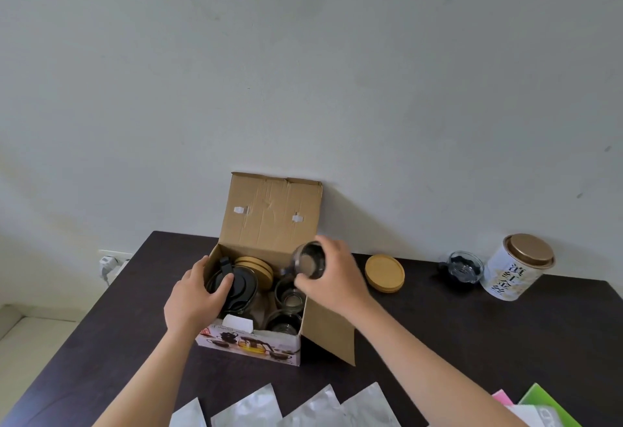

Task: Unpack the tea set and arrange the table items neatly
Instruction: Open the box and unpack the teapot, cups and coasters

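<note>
An open cardboard tea-set box (249,345) stands on the dark table (438,335), its lid flap up against the wall. My right hand (337,278) holds a small glass cup (309,260) tilted above the box's right side. My left hand (195,298) grips the box's left wall, thumb resting on the black-lidded teapot (241,283) inside. Wooden coasters (256,268) are stacked at the back of the box, and two more glass cups (290,295) sit in its right half.
A wooden coaster pile (385,273) lies right of the box. Further right stand a glass cup with a black handle (463,266) and a white tea tin with a gold lid (517,266). Silver foil pouches (303,406) and coloured papers (539,406) line the near edge.
</note>
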Demonstrator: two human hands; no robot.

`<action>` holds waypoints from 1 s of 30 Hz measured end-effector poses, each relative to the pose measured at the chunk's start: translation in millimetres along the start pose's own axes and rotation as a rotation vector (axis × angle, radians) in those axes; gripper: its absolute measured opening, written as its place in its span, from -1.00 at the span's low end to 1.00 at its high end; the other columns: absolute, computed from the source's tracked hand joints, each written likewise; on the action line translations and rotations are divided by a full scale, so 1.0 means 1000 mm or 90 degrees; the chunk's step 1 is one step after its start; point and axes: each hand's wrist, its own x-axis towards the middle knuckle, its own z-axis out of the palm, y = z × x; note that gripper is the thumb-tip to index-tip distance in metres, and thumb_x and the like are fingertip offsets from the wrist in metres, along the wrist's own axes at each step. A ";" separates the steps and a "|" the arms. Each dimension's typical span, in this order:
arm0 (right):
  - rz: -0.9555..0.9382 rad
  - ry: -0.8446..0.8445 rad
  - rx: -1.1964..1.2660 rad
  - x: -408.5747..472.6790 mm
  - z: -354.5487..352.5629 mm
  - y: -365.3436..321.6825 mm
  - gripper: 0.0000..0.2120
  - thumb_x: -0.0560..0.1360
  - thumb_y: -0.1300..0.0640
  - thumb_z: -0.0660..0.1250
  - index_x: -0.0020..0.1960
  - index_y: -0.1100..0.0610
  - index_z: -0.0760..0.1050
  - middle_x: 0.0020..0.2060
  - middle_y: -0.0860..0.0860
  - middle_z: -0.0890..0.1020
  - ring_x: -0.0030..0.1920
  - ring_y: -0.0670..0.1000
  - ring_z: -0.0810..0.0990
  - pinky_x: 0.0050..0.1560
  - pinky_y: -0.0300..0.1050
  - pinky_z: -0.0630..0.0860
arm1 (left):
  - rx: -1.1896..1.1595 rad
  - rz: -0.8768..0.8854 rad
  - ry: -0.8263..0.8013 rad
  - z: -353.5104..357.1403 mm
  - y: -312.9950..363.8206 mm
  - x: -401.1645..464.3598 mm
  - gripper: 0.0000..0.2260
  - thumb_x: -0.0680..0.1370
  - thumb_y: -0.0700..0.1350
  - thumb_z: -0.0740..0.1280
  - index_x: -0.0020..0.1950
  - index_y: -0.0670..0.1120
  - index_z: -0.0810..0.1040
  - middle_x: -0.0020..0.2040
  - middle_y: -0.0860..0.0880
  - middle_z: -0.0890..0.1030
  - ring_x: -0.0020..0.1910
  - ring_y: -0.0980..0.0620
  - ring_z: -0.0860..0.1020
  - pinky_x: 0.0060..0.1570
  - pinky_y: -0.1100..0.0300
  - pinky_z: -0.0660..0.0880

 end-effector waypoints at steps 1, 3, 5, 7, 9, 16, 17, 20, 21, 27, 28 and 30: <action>0.030 0.036 0.010 -0.002 -0.010 0.013 -0.31 0.30 -0.04 0.45 0.36 0.06 0.31 0.12 -0.01 0.36 0.10 -0.04 0.43 0.03 -0.25 0.41 | 0.000 0.000 0.000 0.000 0.000 0.000 -0.40 0.48 0.28 0.25 0.45 0.05 0.25 0.24 -0.06 0.54 0.12 -0.09 0.55 -0.10 0.02 0.57; 0.120 0.078 0.000 -0.007 -0.028 0.047 -0.27 0.30 -0.01 0.47 0.40 0.10 0.30 0.16 0.02 0.32 0.15 -0.01 0.41 0.12 -0.19 0.40 | 0.000 0.001 -0.001 0.000 0.000 0.000 -0.40 0.49 0.27 0.25 0.45 0.05 0.25 0.25 -0.07 0.53 0.13 -0.10 0.54 -0.10 0.01 0.57; 0.244 0.080 -0.037 -0.015 -0.043 0.088 -0.25 0.29 -0.04 0.48 0.40 0.08 0.29 0.22 0.06 0.32 0.23 0.10 0.42 0.18 -0.03 0.47 | 0.001 0.001 -0.002 0.000 0.000 0.001 -0.40 0.49 0.27 0.25 0.45 0.04 0.25 0.25 -0.07 0.53 0.14 -0.12 0.54 -0.09 -0.01 0.56; 0.352 0.063 -0.081 -0.026 -0.055 0.128 -0.24 0.29 -0.06 0.49 0.40 0.09 0.29 0.25 0.10 0.32 0.24 0.18 0.42 0.14 0.06 0.50 | 0.002 0.002 -0.002 0.000 -0.001 0.001 -0.41 0.49 0.27 0.24 0.44 0.04 0.26 0.24 -0.07 0.53 0.14 -0.12 0.53 -0.08 -0.02 0.55; 0.426 0.059 -0.112 -0.040 -0.066 0.161 -0.24 0.30 -0.04 0.50 0.41 0.11 0.28 0.28 0.12 0.32 0.27 0.21 0.39 0.12 0.05 0.49 | 0.001 0.004 -0.003 0.000 -0.001 0.001 -0.42 0.49 0.26 0.24 0.43 0.04 0.26 0.23 -0.07 0.54 0.12 -0.13 0.54 -0.09 -0.02 0.55; 0.509 0.139 -0.122 -0.061 -0.103 0.228 -0.33 0.29 -0.01 0.51 0.31 0.18 0.38 0.22 0.18 0.43 0.21 0.23 0.46 0.12 0.07 0.48 | 0.001 0.010 -0.006 0.003 -0.003 0.002 -0.42 0.49 0.27 0.24 0.43 0.04 0.26 0.23 -0.07 0.54 0.11 -0.14 0.55 -0.09 -0.05 0.56; 0.502 0.144 -0.121 -0.061 -0.108 0.234 -0.38 0.28 -0.01 0.51 0.25 0.18 0.41 0.18 0.17 0.47 0.17 0.21 0.49 0.09 0.06 0.50 | 0.001 0.009 -0.007 0.003 -0.003 0.002 -0.42 0.49 0.27 0.24 0.43 0.04 0.26 0.23 -0.07 0.54 0.12 -0.14 0.54 -0.09 -0.05 0.56; 0.502 0.162 -0.117 -0.059 -0.117 0.245 -0.48 0.29 0.03 0.49 0.17 0.18 0.44 0.09 0.16 0.56 0.11 0.20 0.53 0.01 0.04 0.53 | 0.001 0.007 -0.008 0.003 -0.004 0.001 -0.41 0.49 0.27 0.25 0.44 0.04 0.25 0.24 -0.08 0.54 0.12 -0.14 0.54 -0.08 -0.06 0.56; 0.505 0.164 -0.116 -0.058 -0.118 0.248 -0.49 0.30 0.04 0.48 0.18 0.18 0.43 0.09 0.17 0.57 0.12 0.21 0.53 0.01 0.03 0.53 | 0.001 0.008 -0.009 0.003 -0.003 0.001 -0.41 0.49 0.26 0.25 0.44 0.04 0.25 0.24 -0.08 0.54 0.12 -0.15 0.54 -0.09 -0.06 0.56; 0.506 0.149 -0.119 -0.051 -0.125 0.258 -0.47 0.38 0.10 0.45 0.26 0.22 0.33 0.11 0.20 0.53 0.14 0.24 0.50 -0.07 -0.02 0.45 | 0.000 0.005 -0.010 0.003 -0.001 0.001 -0.42 0.50 0.24 0.26 0.44 0.02 0.26 0.24 -0.11 0.54 0.11 -0.16 0.55 -0.09 -0.06 0.54; 0.507 0.147 -0.120 -0.050 -0.128 0.258 -0.47 0.38 0.11 0.44 0.26 0.23 0.32 0.12 0.20 0.51 0.13 0.24 0.50 -0.08 -0.02 0.44 | -0.001 0.005 -0.011 0.003 -0.001 0.000 -0.42 0.50 0.24 0.26 0.44 0.02 0.26 0.23 -0.11 0.54 0.11 -0.16 0.55 -0.09 -0.06 0.55; 0.482 0.161 -0.134 -0.046 -0.130 0.254 -0.45 0.39 0.14 0.44 0.29 0.24 0.31 0.20 0.21 0.45 0.18 0.23 0.47 0.00 0.03 0.48 | -0.003 0.006 -0.011 0.003 -0.001 0.000 -0.42 0.50 0.24 0.26 0.44 0.02 0.26 0.23 -0.10 0.54 0.10 -0.16 0.56 -0.10 -0.05 0.56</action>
